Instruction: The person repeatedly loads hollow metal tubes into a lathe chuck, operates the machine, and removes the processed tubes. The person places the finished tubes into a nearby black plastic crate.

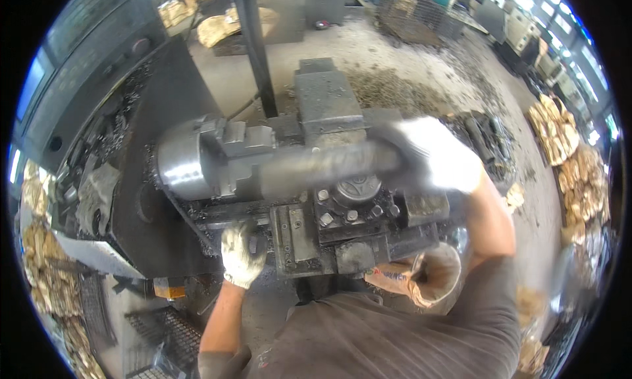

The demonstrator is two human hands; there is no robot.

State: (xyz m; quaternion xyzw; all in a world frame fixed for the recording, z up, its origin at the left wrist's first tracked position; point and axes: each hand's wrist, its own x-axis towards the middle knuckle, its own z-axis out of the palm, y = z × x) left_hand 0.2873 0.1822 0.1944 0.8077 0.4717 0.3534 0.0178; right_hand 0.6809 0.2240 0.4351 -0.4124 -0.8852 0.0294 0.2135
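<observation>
My right hand (438, 152), in a white glove smeared by motion, is closed around the right end of a thick round metal bar (329, 168). The blurred bar lies level, its left end at the jaws of a lathe chuck (187, 158); whether it sits inside them I cannot tell. Below the bar stands the tool post (355, 191), with several square-headed bolts. My left hand (242, 252), also in a white glove, is low at the front of the lathe bed, left of the carriage (296, 237). Its fingers are blurred, and I cannot make out a grip.
A dark upright panel (174, 109) stands behind the chuck. Beyond the carriage is the tailstock (326, 96). An open paper sack (434, 277) stands near my right side. Metal chips (395, 89) cover the floor behind, and stacked wrapped bundles (582, 181) line the right.
</observation>
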